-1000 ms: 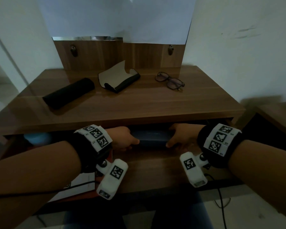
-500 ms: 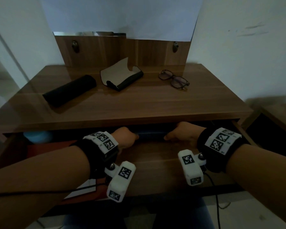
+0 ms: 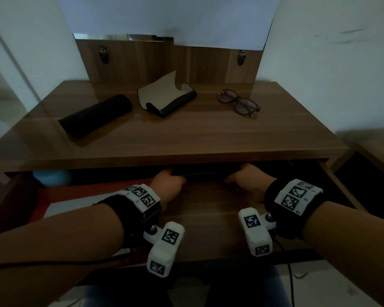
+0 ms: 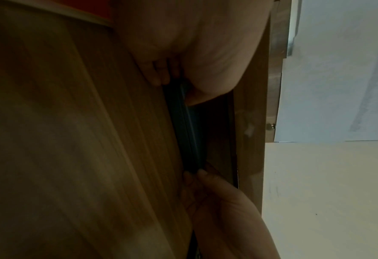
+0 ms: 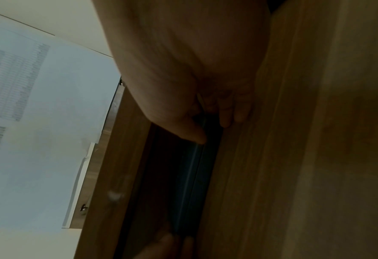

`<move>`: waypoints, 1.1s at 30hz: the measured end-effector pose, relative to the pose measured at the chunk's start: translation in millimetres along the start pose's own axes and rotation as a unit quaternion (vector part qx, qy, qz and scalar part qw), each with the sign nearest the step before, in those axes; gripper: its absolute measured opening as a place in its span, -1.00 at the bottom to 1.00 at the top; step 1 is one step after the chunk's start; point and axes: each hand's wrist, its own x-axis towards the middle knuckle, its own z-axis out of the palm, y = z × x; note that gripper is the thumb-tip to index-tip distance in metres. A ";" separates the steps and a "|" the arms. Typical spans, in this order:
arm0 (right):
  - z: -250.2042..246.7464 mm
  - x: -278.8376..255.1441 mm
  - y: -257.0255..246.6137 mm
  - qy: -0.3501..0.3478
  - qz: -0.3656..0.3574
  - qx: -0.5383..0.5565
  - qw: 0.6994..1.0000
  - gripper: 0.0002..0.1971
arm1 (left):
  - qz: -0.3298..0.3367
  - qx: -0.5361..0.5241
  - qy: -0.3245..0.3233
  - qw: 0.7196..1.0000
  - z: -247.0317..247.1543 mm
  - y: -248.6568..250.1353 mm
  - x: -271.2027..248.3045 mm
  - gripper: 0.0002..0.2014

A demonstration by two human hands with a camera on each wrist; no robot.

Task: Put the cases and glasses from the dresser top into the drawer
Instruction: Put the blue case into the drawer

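Inside the open drawer (image 3: 208, 229) lies a dark blue case (image 3: 203, 173), far back under the dresser top (image 3: 186, 140). My left hand (image 3: 175, 177) grips its left end and my right hand (image 3: 235, 176) grips its right end. The left wrist view shows the thumb and fingers of my left hand (image 4: 179, 82) curled round the blue case (image 4: 190, 133). My right hand (image 5: 210, 128) pinches the blue case (image 5: 190, 175) the same way. On top lie a black closed case (image 3: 95, 115), an open black case with cream lining (image 3: 166, 98) and dark-framed glasses (image 3: 238, 104).
A red item with white paper on it (image 3: 60, 200) fills the drawer's left part, and a pale blue object (image 3: 51, 176) sits at its back left. A wooden back panel (image 3: 171, 63) rises behind the top. Walls stand close on the right, with a low wooden piece (image 3: 377, 156).
Both hands have pushed the blue case farther back into the drawer, so more of it is hidden under the dresser top. The things on the top have not moved.
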 end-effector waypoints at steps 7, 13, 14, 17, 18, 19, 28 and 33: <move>4.3 -6.9 -2.2 -0.001 0.002 0.019 1.000 -0.81 | -0.006 -0.042 0.006 0.999 1.3 -3.3 -2.1 -0.61; 2.4 -18.8 -14.7 -0.012 0.024 0.016 1.000 -0.60 | -0.010 -0.034 -0.004 0.999 -6.0 5.9 -11.7 -0.63; 1.5 -21.6 -16.5 -0.019 0.026 0.021 0.999 -0.58 | -0.011 -0.029 -0.012 0.999 -8.6 9.1 -14.4 -0.69; 1.2 -30.2 -22.2 -0.034 0.029 0.042 0.998 -0.63 | -0.005 -0.001 -0.072 0.997 -16.7 19.7 -24.0 -0.83; 1.9 -33.0 -24.6 -0.038 0.031 0.050 0.998 -0.65 | 0.005 0.011 -0.088 0.996 -19.6 23.2 -28.0 -0.79; 2.6 -35.1 -27.0 -0.044 0.032 0.049 0.997 -0.68 | 0.018 0.022 -0.098 0.995 -22.1 26.9 -30.7 -0.76; 0.4 -57.0 -71.1 -0.113 -0.053 0.066 0.990 -0.86 | 0.107 0.024 -0.073 0.991 -63.3 66.8 -44.9 -0.78; 8.3 -55.9 -101.7 -0.140 -0.102 0.158 0.972 -0.88 | 0.172 0.030 -0.003 0.985 -97.2 83.0 -35.8 -0.79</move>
